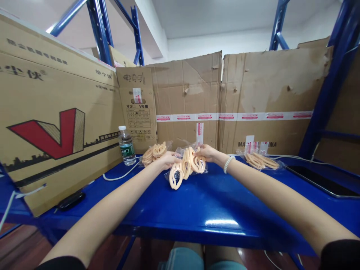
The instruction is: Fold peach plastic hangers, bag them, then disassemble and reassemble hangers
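Between my hands is a bunch of pale peach, oval loop-shaped pieces [186,165], partly wrapped in a clear plastic bag [205,167]. My left hand [170,160] is closed at the left side of the bunch, above an oval loop piece [176,176] that hangs lowest. At the upper right of the bunch, my right hand [207,152] pinches the pieces and the bag; a beaded bracelet [228,164] circles that wrist. Some fingertips are hidden behind the pieces. Behind my left hand lies another bagged pile of similar pieces [153,153].
A further bagged pile [260,160] sits at the right, beside a dark flat tablet-like device [323,180]. A water bottle [127,146] stands at the left. Cardboard boxes [188,93] wall the back of the blue table [180,210]. White cables and a black object [71,200] lie left.
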Motion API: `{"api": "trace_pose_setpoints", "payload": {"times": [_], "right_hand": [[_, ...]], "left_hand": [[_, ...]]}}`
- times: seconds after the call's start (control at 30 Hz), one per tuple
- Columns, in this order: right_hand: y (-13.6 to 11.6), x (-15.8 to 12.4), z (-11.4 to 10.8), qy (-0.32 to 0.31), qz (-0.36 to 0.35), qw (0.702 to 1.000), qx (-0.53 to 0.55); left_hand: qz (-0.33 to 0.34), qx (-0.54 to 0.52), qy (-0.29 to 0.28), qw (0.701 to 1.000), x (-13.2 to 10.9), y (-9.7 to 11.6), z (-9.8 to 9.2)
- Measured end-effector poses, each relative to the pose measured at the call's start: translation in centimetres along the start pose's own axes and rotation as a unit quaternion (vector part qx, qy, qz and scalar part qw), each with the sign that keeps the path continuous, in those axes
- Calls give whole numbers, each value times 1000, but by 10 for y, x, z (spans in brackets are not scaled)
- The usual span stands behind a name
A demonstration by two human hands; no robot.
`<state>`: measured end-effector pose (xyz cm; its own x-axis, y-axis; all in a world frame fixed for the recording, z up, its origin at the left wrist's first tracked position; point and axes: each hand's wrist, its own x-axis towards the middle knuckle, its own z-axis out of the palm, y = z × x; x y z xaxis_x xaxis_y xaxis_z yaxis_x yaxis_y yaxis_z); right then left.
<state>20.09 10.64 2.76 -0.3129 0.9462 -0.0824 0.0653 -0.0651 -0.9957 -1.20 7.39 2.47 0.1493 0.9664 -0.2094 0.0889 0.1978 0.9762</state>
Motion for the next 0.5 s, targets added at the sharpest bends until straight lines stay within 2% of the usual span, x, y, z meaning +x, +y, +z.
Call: {"api": "trace_pose_setpoints", "payload": {"times": [0.07, 0.17, 0.37, 0.5], "right_hand": [[0, 2, 3, 29, -8, 1000, 2], [5, 0, 6, 41, 6, 999, 7], [24, -10, 5, 7, 65, 998, 21], [31, -10, 2, 4, 70, 997, 29]], "left_hand": [[-2, -6, 11, 1000, 0, -2, 4], [-7, -15, 23, 1000, 0, -11, 14], [-6, -24, 24, 999, 1, -23, 26], [1, -14, 37, 999, 1, -26, 29]]}}
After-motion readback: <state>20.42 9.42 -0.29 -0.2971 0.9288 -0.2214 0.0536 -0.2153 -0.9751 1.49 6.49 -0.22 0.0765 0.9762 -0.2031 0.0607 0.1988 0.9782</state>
